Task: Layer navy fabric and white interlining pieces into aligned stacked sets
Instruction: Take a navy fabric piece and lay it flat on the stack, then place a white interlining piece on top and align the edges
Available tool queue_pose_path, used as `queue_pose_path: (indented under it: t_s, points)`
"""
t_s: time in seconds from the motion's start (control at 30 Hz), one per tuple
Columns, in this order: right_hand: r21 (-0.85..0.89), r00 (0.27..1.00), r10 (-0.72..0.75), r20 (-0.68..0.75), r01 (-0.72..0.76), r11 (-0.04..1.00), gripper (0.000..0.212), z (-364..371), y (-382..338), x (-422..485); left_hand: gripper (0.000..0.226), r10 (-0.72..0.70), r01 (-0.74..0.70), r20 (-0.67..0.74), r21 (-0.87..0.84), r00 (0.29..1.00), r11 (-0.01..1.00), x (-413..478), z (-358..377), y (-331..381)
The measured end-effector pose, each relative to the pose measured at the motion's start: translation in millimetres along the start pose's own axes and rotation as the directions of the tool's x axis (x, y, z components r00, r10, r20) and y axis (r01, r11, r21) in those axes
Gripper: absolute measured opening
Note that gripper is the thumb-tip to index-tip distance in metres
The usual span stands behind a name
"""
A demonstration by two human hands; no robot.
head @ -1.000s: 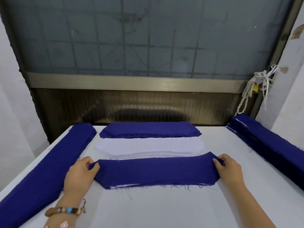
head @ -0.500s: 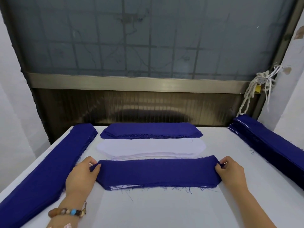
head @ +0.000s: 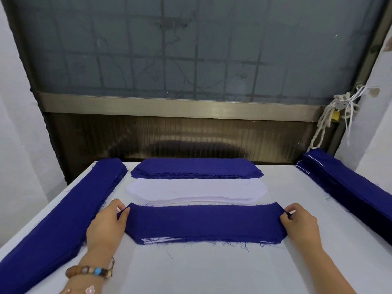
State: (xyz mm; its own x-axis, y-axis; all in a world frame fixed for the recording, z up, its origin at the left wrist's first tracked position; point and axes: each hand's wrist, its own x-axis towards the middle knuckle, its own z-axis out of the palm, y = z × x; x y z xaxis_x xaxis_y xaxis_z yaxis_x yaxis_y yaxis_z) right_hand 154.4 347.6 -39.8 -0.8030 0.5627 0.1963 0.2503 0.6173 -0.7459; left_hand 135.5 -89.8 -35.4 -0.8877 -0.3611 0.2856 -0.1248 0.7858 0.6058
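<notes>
A layered stack [head: 203, 222] with a navy piece on top lies near me on the white table [head: 212, 270]; white interlining edges show at its front. My left hand [head: 106, 227] pinches the navy top piece at its left end. My right hand [head: 300, 222] pinches the same piece at its right end. Behind the stack lies a pile of white interlining [head: 196, 190], and behind that a pile of navy pieces [head: 196, 167].
A long navy fabric stack [head: 63, 221] runs along the table's left edge. Another long navy stack [head: 347, 187] runs along the right edge. A dark window and metal sill stand behind the table. White cords [head: 331, 117] hang at the back right.
Both hands stayed at the ends of the navy top piece, shifting only slightly. The piece lies a little flatter on the stack.
</notes>
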Motion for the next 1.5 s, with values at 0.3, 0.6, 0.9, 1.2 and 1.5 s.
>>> queue_pose_path:
  t_s: [0.3, 0.6, 0.9, 1.2, 1.5]
  points:
    - [-0.027, 1.0, -0.014, 0.018, 0.015, 1.0, 0.018, -1.3, -0.3, -2.6, 0.015, -0.045, 0.045, -0.004, 0.057, 0.999, 0.997, 0.6, -0.6, 0.1]
    - [-0.088, 1.0, -0.002, 0.029, 0.005, 0.996, 0.018, 1.2, 0.8, -0.3, 0.01, -0.011, 0.011, -0.008, 0.025, 1.0, 1.0, -1.1, -0.3, 1.1]
    - [-0.162, 0.989, -0.14, -0.057, 0.129, 0.978, 0.015, 1.7, 2.4, -0.3, 0.016, 0.094, -0.091, -0.087, 0.036, 0.992, 0.995, 3.5, 1.0, -3.9]
    - [0.038, 0.834, -0.532, 0.146, 0.533, 0.845, 0.027, 2.9, -3.6, -4.4, 0.032, 0.499, -0.441, 0.148, -0.306, 0.854, 0.844, -0.7, 12.3, 1.1]
    - [-0.21, 0.84, -0.499, 0.211, 0.538, 0.816, 0.02, 6.9, -10.3, -2.8, 0.015, 0.47, -0.407, 0.219, -0.278, 0.855, 0.87, 2.0, 12.7, 5.7]
